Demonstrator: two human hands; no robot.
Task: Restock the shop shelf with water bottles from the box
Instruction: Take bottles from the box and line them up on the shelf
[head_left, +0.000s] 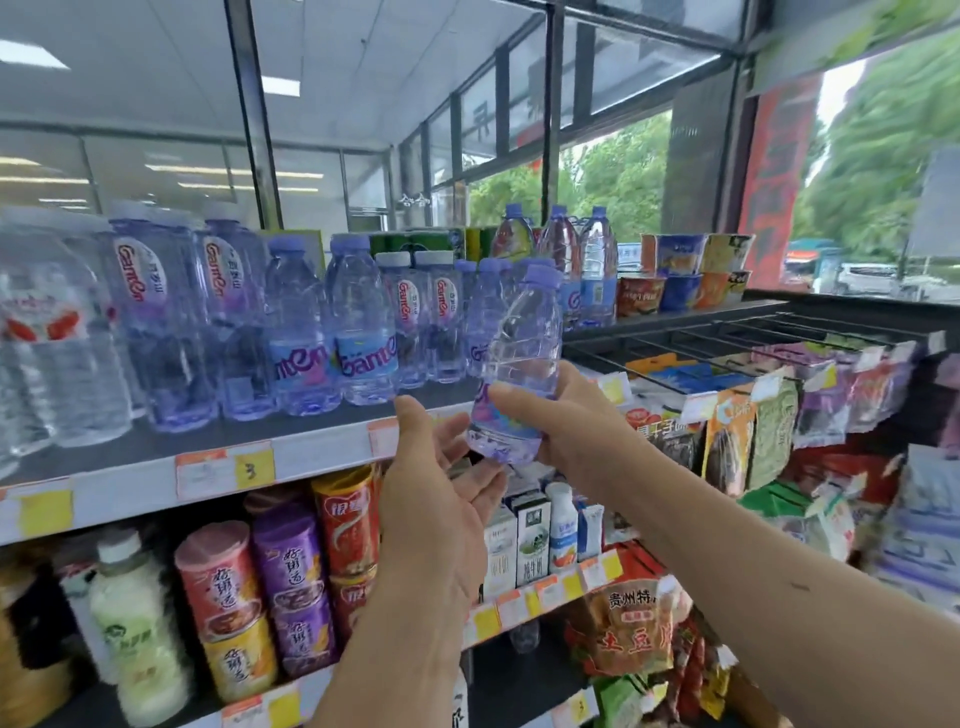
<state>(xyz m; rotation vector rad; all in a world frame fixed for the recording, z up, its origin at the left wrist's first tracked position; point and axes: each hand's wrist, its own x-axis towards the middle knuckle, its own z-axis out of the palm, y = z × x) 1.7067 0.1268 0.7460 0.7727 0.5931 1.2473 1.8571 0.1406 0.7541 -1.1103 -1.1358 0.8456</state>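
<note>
My right hand (566, 415) grips a small clear water bottle (519, 358) with a purple cap around its lower half, tilted a little to the right, in front of the top shelf (311, 441). Just left of and below the bottle's base my left hand (441, 467) is open, palm turned toward the bottle, fingertips near its bottom. Several purple-capped water bottles (358, 322) stand in rows on the top shelf behind. The box is not in view.
Larger water bottles (156, 312) fill the shelf's left end. Cup noodles (685, 275) sit at the far right end. Below are snack cans (291, 577), milk cartons (530, 540) and hanging snack bags (779, 415) on a wire rack.
</note>
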